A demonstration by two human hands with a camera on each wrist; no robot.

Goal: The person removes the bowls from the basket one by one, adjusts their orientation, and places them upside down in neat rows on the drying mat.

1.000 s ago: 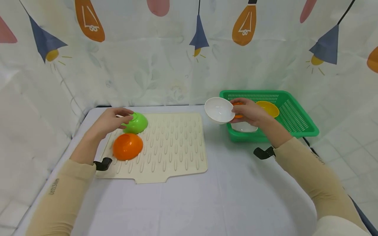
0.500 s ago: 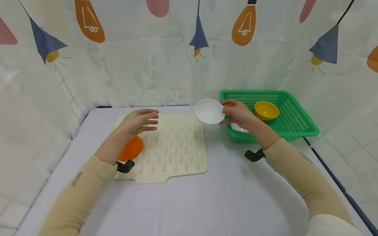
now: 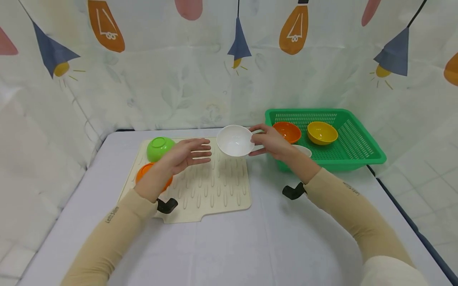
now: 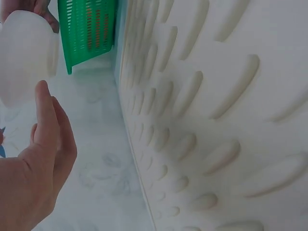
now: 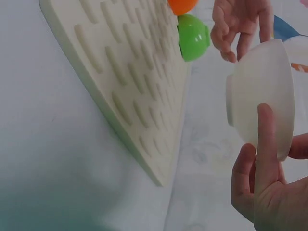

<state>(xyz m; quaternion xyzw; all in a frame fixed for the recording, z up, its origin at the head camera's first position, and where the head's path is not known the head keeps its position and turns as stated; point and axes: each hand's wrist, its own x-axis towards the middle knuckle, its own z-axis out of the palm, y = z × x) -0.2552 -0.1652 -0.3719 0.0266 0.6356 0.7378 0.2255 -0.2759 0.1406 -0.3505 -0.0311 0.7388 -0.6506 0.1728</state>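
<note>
Leftward, away from the basket, the white bowl has travelled, and the left hand has swung right to near it, fingers straight and slightly parted. The right hand pinches the bowl's side in mid-air. On the mat, an upturned orange bowl sits nearer, an upturned green bowl behind. Beyond hangs a patterned curtain.

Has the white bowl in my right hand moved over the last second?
Yes. In the head view, the white bowl has moved left, away from the green basket, and now overlaps the cream mat's far right corner in the picture.
</note>
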